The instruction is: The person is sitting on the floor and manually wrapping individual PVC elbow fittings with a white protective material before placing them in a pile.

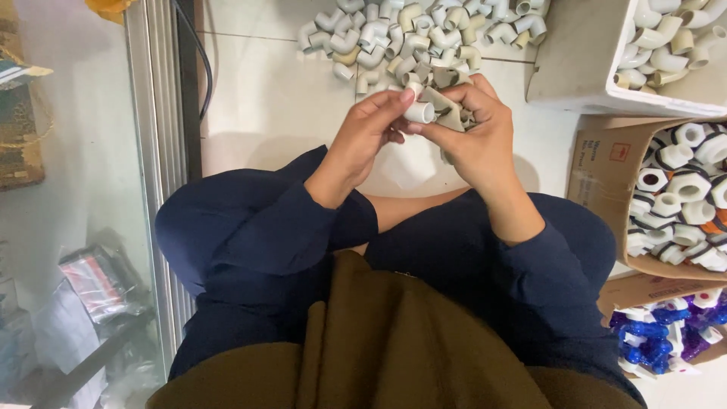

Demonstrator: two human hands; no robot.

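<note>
My left hand [369,129] pinched a short white plastic pipe fitting [419,112], while my right hand [473,129] gripped several beige plastic elbow fittings [447,106] above the floor pile [401,38].

You wear a dark navy top with long sleeves that end at your wrists, the cloth loose and softly creased. Your legs are covered in the same navy fabric. An olive-brown cloth hangs down your front in broad folds. Your 2 hands are bare.
</note>
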